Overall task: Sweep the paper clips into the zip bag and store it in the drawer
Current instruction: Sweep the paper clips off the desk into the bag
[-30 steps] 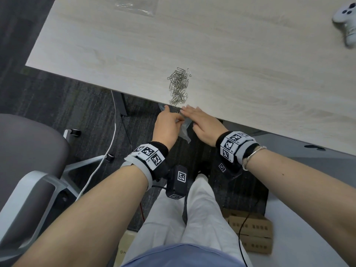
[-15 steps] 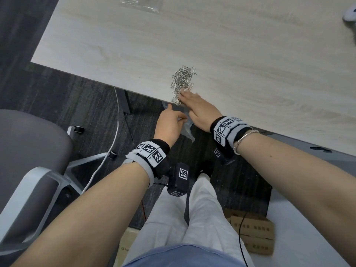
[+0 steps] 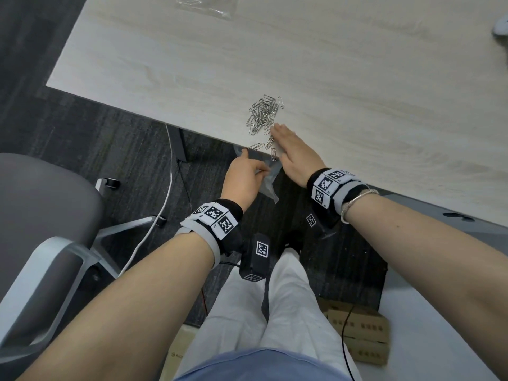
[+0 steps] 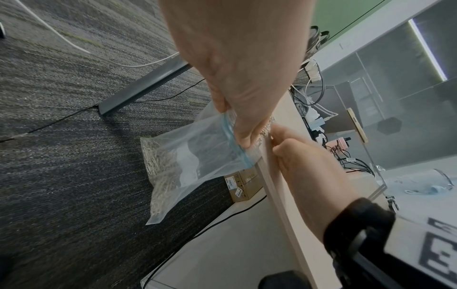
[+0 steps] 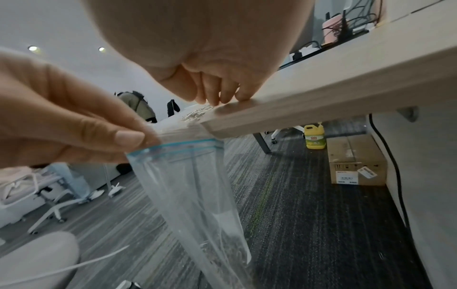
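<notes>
The pale wood-grain counter (image 3: 343, 78) serves as the landmark. At its far edge lies a crumpled piece of clear plastic (image 3: 206, 5). Left of the counter stands a grey office chair (image 3: 41, 204) on dark striped carpet (image 3: 115, 138), and a white cable (image 3: 162, 204) trails across that carpet past the counter's dark metal leg (image 3: 178, 141). Under the counter stand a yellow detergent bottle (image 5: 314, 136) and a cardboard box (image 5: 356, 159) beside it, the box bearing white labels.

Paper clips (image 3: 262, 114) piled near edge; zip bag (image 4: 197, 156) hanging.
</notes>
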Action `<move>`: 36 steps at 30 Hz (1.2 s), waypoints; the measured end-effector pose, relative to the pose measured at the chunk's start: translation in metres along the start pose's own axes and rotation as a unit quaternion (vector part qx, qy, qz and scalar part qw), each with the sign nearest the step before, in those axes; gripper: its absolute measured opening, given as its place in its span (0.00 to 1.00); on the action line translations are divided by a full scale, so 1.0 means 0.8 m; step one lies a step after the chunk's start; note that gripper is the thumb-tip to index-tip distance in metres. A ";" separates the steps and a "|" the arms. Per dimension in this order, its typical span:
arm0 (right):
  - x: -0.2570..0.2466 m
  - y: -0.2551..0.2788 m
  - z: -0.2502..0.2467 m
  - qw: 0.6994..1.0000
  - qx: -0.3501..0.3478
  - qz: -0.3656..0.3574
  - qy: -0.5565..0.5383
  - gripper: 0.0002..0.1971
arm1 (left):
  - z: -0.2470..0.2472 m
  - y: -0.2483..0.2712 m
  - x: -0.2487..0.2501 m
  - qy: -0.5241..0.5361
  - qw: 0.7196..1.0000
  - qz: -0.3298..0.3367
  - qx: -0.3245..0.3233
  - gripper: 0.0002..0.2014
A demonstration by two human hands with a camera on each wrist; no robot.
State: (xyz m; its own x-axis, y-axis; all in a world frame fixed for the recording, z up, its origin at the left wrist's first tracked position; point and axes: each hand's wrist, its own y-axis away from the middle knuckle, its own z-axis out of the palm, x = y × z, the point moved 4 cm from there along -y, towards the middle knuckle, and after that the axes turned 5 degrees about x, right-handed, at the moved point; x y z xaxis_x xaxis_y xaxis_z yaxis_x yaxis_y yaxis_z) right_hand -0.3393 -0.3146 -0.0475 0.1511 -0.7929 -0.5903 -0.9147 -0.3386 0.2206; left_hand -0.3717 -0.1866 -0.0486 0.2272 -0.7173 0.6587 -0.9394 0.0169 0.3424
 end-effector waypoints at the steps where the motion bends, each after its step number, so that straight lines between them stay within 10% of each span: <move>1: 0.000 -0.001 0.003 1.000 -0.017 -0.002 0.016 0.27 | 0.000 0.000 0.000 0.000 1.000 -0.001 -0.001 0.10; 9: -0.016 0.025 0.032 0.993 -0.081 -0.088 -0.007 0.34 | 0.000 0.000 -0.003 0.005 1.000 0.017 -0.009 0.12; 20: -0.002 0.019 -0.001 0.998 0.026 0.031 -0.051 0.34 | -0.002 -0.002 -0.005 0.001 1.000 0.013 -0.004 0.09; 36: -0.032 0.006 0.024 0.997 -0.063 -0.044 0.008 0.31 | -0.004 -0.009 -0.018 0.009 1.000 0.010 0.000 0.11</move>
State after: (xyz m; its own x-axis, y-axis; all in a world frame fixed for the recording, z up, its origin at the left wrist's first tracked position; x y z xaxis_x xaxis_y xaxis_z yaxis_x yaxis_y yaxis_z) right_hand -0.3546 -0.2861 -0.0458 0.2356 -0.7644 -0.6002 -0.8432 -0.4678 0.2648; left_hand -0.3672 -0.1743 -0.0589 0.2140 -0.7035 0.6777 -0.9437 0.0303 0.3294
